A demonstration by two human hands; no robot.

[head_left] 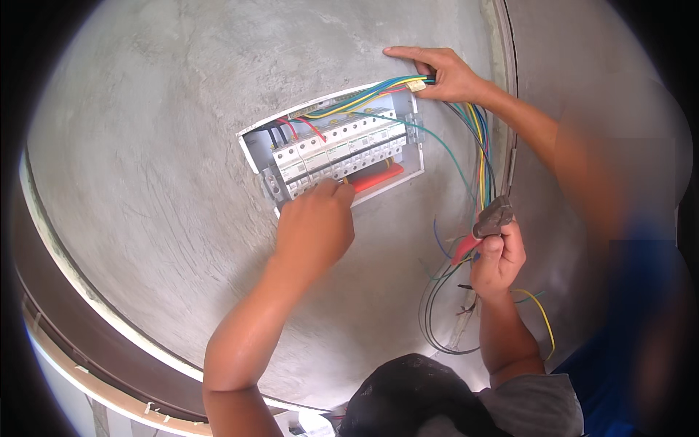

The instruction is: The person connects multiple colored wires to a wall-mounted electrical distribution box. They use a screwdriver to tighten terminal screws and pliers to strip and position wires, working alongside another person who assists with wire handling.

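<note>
My left hand (317,222) is curled at the lower edge of an open white electrical distribution box (420,156). Its fingertips meet the lower side of a row of white circuit breakers (338,149), and what they grip is hidden. Just right of them, a red-orange handle-like piece (378,177) lies inside the box. My right hand (499,262), raised beside the hanging wires, is closed around pliers (494,216) with dark jaws and a red handle. Red and black wires enter the breakers from above; a thin green wire (437,135) crosses in front.
A co-worker's hand (448,76) holds a blue, green and yellow wire bundle (389,86) at the box's upper right corner. More wires (483,146) hang down the grey plaster wall (167,109). Loose wire ends (437,320) curl below my right hand. A black rounded shape (415,397) fills the bottom middle.
</note>
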